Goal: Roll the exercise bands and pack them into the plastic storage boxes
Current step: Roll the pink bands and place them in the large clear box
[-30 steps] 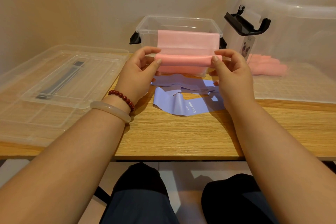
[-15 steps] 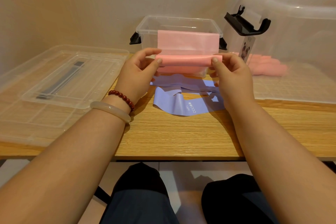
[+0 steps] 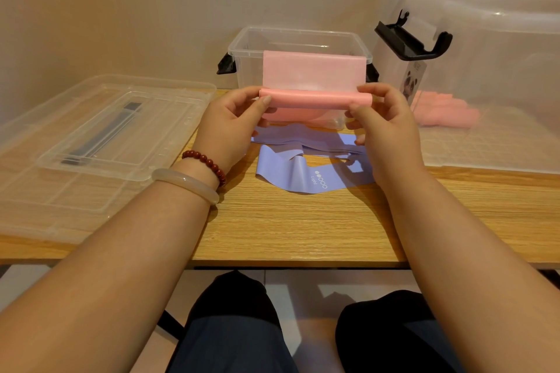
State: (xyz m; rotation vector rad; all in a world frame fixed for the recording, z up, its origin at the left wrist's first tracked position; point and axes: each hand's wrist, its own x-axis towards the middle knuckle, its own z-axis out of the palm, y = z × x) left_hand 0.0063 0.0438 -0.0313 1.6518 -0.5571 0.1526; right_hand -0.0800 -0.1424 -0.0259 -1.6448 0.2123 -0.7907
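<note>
The pink band (image 3: pixel 313 71) is held up at 12 o'clock, just before the small box (image 3: pixel 298 36). The left hand (image 3: pixel 225 127) and right hand (image 3: pixel 385 127) pinch the two ends of its rolled lower part. It looks thin, light, soft and stretchy, so I judge the roll ends are the best hold. A purple band (image 3: pixel 291 174) lies on the table (image 3: pixel 303 227) at 6 o'clock. Whether the flat top edge touches the box rim I cannot tell; pink shapes in the big box (image 3: pixel 491 48) at 3 o'clock are blurred.

Two clear boxes: small box (image 3: pixel 242 53), large box (image 3: pixel 500 39); two lids: small lid (image 3: pixel 151 118), large lid (image 3: pixel 45 209); one pink band (image 3: pixel 312 70) held; purple bands (image 3: pixel 291 172), number unclear
</note>
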